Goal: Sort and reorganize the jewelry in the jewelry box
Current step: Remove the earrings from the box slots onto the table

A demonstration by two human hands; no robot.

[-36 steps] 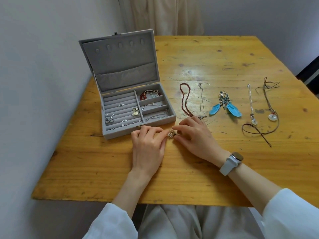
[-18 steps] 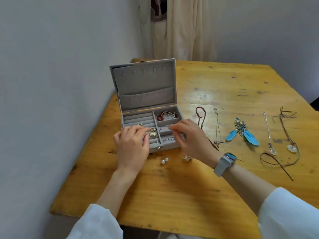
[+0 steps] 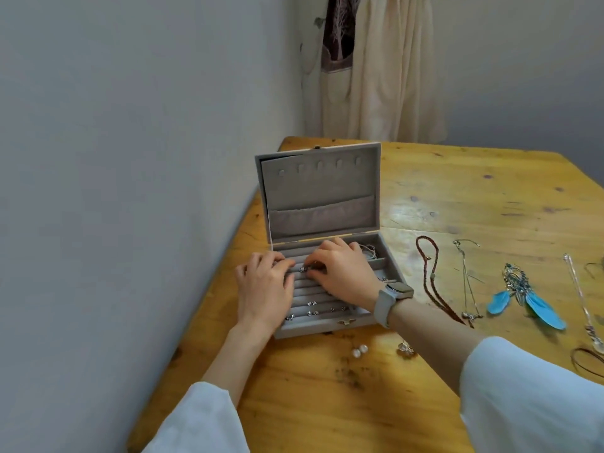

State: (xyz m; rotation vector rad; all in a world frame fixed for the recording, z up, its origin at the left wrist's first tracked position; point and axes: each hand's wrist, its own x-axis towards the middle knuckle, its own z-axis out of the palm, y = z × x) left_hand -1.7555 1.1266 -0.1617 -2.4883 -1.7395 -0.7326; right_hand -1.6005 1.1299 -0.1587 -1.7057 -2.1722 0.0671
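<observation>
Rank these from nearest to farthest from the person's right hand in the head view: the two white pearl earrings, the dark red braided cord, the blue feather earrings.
From the right hand:
1. Two white pearl earrings, on the table before the box.
2. Dark red braided cord, to its right.
3. Blue feather earrings, farther right.

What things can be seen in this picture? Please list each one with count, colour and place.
jewelry box: one, grey, open, left on table
small earrings: several, silver, in front rows
pearl earrings: two, white, before box
table: one, yellow wood
cord necklace: one, dark red, right of box
chain necklace: one, silver, beside it
feather earrings: pair, blue, further right
curtain: one, cream, behind
watch: one, grey, right wrist
hands: left, right, fingertips meeting at a small silver piece over the upper rows
</observation>
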